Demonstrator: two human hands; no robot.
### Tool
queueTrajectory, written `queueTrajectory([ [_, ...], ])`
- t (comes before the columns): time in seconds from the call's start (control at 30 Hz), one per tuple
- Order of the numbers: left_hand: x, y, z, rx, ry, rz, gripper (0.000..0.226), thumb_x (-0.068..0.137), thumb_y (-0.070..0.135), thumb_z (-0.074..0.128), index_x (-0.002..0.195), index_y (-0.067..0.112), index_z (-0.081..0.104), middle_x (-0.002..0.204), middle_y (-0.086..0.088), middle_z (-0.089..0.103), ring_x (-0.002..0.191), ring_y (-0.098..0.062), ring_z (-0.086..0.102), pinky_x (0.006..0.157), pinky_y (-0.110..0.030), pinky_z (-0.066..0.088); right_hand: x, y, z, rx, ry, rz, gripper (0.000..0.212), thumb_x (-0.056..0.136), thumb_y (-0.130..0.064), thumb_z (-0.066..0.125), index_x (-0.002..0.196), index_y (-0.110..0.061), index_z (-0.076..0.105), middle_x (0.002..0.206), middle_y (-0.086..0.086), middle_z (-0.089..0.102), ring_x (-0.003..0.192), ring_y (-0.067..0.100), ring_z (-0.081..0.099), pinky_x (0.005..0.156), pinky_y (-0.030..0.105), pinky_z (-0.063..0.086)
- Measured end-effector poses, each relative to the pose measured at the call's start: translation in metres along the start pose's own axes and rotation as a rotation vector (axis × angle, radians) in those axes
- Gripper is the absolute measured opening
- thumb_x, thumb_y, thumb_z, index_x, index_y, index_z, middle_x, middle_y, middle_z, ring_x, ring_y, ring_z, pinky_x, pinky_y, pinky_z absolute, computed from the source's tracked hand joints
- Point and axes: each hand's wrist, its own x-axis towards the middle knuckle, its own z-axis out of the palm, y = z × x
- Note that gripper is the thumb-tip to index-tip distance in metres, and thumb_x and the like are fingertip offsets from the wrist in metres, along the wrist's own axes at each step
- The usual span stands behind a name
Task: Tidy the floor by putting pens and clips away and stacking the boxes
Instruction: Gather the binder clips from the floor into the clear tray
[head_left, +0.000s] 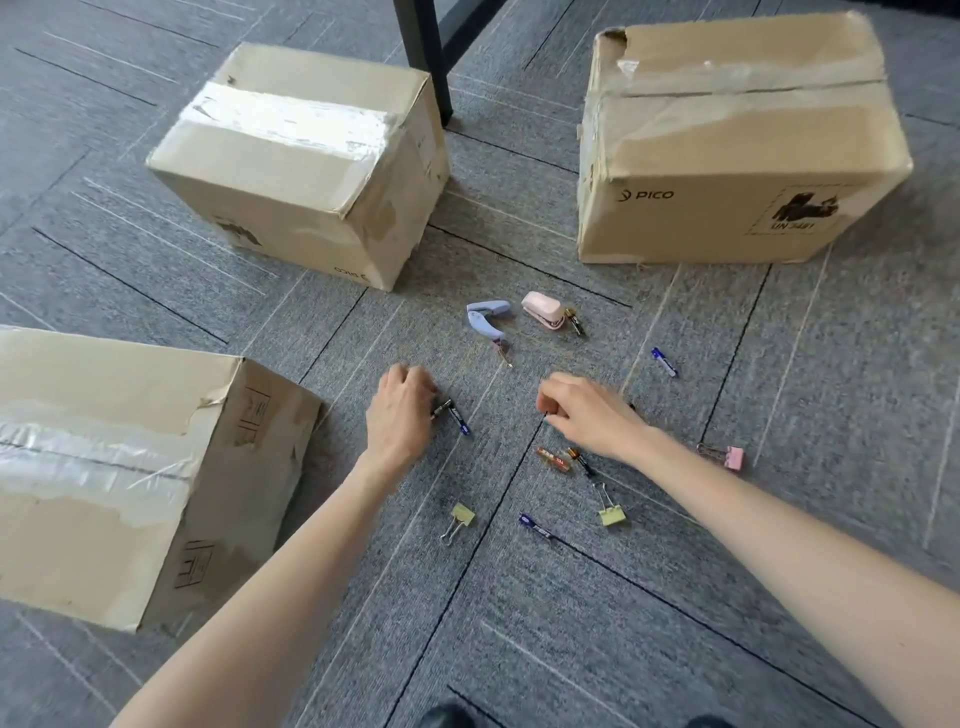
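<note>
Head view, left hand (400, 410) fingers closed on a blue battery (453, 414), right hand (587, 415) fisted, contents unclear, yellow clip (611, 512) nearer, taped box (140, 467) left.
</note>
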Motion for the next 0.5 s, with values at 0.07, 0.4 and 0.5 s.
queueTrajectory([
  [0.07,0.002,-0.004,0.001,-0.037,-0.014,-0.020,0.011,0.093,0.017,0.055,0.103,0.012,0.058,0.104,-0.007,0.052,0.099,-0.024,0.050,0.074,-0.038,0.046,-0.006,0.000,0.001,-0.006,0.019,0.000,0.006,0.092,-0.016,0.059,0.098,-0.016,0.057,0.101,-0.010,0.051,0.088,0.009,0.055,0.079,0.022,0.045],
  [0.4,-0.039,0.018,0.005,-0.305,0.035,-0.022,0.015,0.093,0.001,0.040,0.099,0.013,0.035,0.089,-0.008,0.061,0.073,-0.028,0.059,0.063,-0.044,0.049,-0.050,-0.002,0.007,-0.298,-0.206,0.229,0.054,0.080,-0.054,0.066,0.106,-0.010,0.050,0.089,0.001,0.058,0.081,0.019,0.059,0.076,0.034,0.053],
  [0.5,-0.051,0.025,0.005,-0.290,0.101,0.015,0.032,0.087,-0.010,0.040,0.112,0.011,0.040,0.095,-0.005,0.060,0.078,-0.021,0.059,0.067,-0.036,0.051,-0.058,-0.006,0.009,-0.348,-0.281,0.297,0.066,0.076,-0.049,0.072,0.119,-0.005,0.048,0.099,0.004,0.061,0.092,0.023,0.062,0.082,0.036,0.054],
])
